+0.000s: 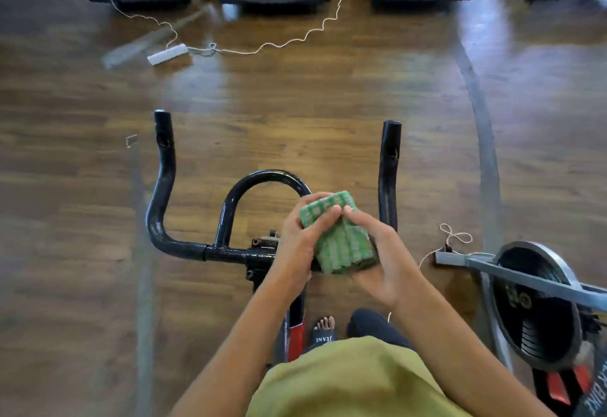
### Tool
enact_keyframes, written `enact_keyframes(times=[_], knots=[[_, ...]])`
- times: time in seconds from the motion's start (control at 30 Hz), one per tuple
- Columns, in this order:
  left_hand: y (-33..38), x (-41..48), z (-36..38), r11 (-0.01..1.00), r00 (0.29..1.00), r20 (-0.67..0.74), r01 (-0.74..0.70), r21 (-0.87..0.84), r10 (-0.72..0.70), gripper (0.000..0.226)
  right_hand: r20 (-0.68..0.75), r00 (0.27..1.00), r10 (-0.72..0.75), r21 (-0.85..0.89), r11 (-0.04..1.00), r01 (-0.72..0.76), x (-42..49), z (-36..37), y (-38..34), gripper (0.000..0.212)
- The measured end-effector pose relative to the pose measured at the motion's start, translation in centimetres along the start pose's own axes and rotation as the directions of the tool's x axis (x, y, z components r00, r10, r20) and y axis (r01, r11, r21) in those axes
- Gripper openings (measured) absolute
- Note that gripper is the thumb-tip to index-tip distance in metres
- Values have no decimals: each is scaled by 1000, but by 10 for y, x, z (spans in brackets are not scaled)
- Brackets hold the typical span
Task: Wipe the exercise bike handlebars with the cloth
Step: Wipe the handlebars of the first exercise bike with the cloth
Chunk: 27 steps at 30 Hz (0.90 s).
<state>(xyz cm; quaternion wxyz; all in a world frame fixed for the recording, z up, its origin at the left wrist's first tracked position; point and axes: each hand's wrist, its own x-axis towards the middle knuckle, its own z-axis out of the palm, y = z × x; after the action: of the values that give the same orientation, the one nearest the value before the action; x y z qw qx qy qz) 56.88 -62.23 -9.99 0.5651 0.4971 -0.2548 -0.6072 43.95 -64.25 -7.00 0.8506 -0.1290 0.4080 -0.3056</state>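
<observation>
Handlebars made of black metal are seen right below, with the folded green cloth held just over the bar's right half. The cloth is pinched between the left hand and the right hand, probably so it is bunched thick for rubbing.

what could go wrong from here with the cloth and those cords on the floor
1. Both the left hand and right hand are busy holding the folded green cloth above the handlebars, so neither steadies the bike; a hard wipe might rock it.
2. The white cord trails loose across the wood floor, and another cord lies by the second bike; either could catch the sandalled foot.
</observation>
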Motion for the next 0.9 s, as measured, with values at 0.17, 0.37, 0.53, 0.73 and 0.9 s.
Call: enact_keyframes(times=[0.17, 0.37, 0.53, 0.73, 0.9], knots=[[-7, -13, -11, 997, 993, -111, -35, -65, 27, 51, 139, 978, 154, 18, 987, -158, -1, 2, 0, 42], [-17, -24, -5, 1000, 933, -360, -25, 14, 28, 87, 230, 942, 244, 16, 967, -254, 11, 5, -4, 43], [-14, -27, -28, 994, 832, -550, -24, 107, 79, 86, 155, 975, 156, -116, 983, -139, 24, 4, -12, 41], [9, -21, -103, 930, 463, -816, -55, 363, 346, 16, 75, 971, -227, -745, 635, 206, 45, 6, 7, 51], [23, -3, -173, 888, 363, -836, 47, 457, 411, 8, 253, 912, -322, -951, 91, 296, 49, 5, 33, 50]])
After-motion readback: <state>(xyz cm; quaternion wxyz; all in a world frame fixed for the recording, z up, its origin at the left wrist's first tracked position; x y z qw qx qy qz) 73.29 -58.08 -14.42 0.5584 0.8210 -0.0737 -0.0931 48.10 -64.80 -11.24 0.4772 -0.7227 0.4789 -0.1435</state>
